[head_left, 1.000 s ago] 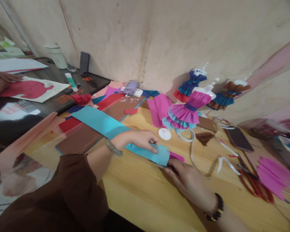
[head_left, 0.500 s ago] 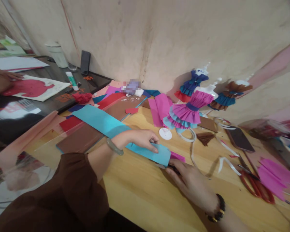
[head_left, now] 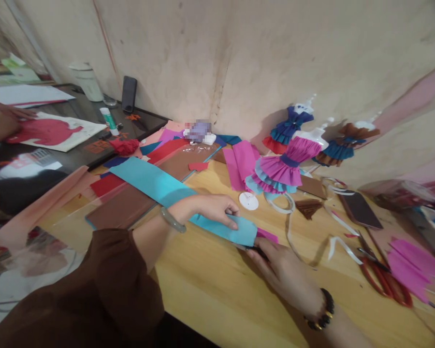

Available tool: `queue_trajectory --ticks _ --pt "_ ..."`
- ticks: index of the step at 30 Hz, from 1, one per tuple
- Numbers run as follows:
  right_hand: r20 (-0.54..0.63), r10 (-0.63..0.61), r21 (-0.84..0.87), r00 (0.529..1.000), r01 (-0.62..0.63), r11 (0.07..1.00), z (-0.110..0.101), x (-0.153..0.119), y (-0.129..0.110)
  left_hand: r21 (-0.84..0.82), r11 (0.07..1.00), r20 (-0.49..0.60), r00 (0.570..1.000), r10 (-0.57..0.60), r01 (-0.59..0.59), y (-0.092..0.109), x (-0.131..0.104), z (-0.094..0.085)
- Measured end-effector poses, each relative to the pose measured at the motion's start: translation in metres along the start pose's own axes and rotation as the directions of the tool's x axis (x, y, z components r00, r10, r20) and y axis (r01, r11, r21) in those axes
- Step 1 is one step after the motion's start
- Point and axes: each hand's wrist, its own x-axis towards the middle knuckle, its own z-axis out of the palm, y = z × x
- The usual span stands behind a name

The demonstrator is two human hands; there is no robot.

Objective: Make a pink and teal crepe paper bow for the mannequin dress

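A long light-blue crepe paper strip (head_left: 141,179) runs diagonally over the table, its near end folded over. My left hand (head_left: 217,209), with a bangle on its wrist, holds that end down, fingers curled and thumb on the paper. My right hand (head_left: 281,263) is closed at the end of the strip around the dark handle of a knife. The thin knife blade (head_left: 241,246) lies along the paper's lower edge, partly hidden beneath it. A piece of magenta paper (head_left: 268,235) shows just beyond the strip's end.
Behind stand small mannequins in paper dresses, the nearest in a pink dress (head_left: 299,154). To the right lie red-handled scissors (head_left: 384,280), a phone (head_left: 360,208) and magenta crepe paper (head_left: 413,266). A white disc (head_left: 248,200) and a tape roll (head_left: 281,202) are near. Another person's hand (head_left: 3,121) is far left.
The knife blade has shifted slightly left along the lower edge of the blue strip. The strip's end has moved a little right, and my left hand has stayed in place.
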Motion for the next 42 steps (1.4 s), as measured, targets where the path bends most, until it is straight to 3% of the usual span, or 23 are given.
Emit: queue_trajectory --ticks 28,42 --pt "0.024 -0.022 0.037 0.999 0.021 0.999 0.004 0.013 -0.002 -0.007 1.000 0.009 1.000 0.012 -0.012 0.003 -0.001 0.000" --pt "-0.013 -0.060 -0.103 0.998 0.059 0.993 0.004 0.022 -0.006 0.000 1.000 0.001 1.000 0.019 -0.019 -0.001 0.000 -0.001"
